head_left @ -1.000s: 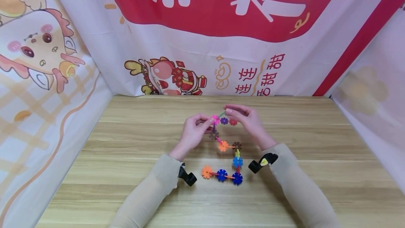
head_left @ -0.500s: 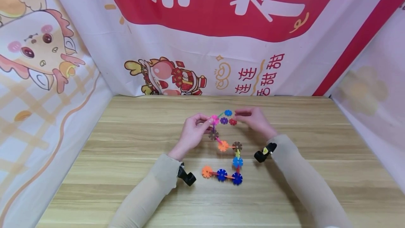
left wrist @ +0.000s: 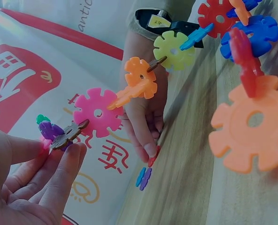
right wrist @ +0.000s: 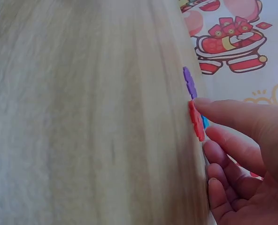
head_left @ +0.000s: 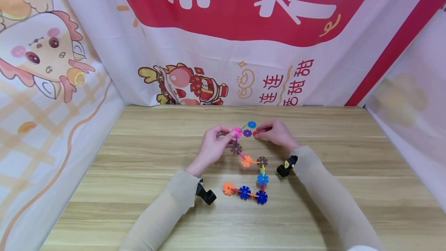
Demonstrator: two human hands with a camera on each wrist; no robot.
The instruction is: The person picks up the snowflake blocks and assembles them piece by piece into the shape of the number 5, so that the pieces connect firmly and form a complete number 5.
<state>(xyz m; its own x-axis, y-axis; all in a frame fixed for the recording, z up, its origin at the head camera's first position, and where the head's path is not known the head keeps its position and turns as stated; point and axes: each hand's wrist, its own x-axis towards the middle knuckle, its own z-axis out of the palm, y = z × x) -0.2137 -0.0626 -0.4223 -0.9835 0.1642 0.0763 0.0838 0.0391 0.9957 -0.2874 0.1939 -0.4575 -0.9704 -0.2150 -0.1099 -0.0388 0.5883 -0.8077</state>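
Note:
In the head view, a zigzag chain of colourful notched snowflake discs runs from an orange disc (head_left: 228, 188) up to a bright pink disc (head_left: 237, 132). My left hand (head_left: 216, 143) pinches the chain's far end, with thumb and fingers at the pink disc, close to a brown disc (left wrist: 68, 135) and a purple one (left wrist: 50, 129). A green disc (left wrist: 42, 119) shows beyond them. My right hand (head_left: 278, 133) has thumb and forefinger at the edges of a red disc (right wrist: 196, 120) low on the table. Beside it lie a purple disc (head_left: 247, 133) and a blue disc (head_left: 252, 124).
The wooden table (head_left: 167, 220) meets a printed cloth backdrop (head_left: 209, 49) just behind the loose discs. Cloth walls stand at left and right. Each wrist carries a black camera mount (head_left: 206, 194). The chain's near part lies between the forearms.
My right hand has drawn back from the chain's green end, uncovering the blue disc, then come down to the red disc and taken it between thumb and forefinger. The left hand has stayed put.

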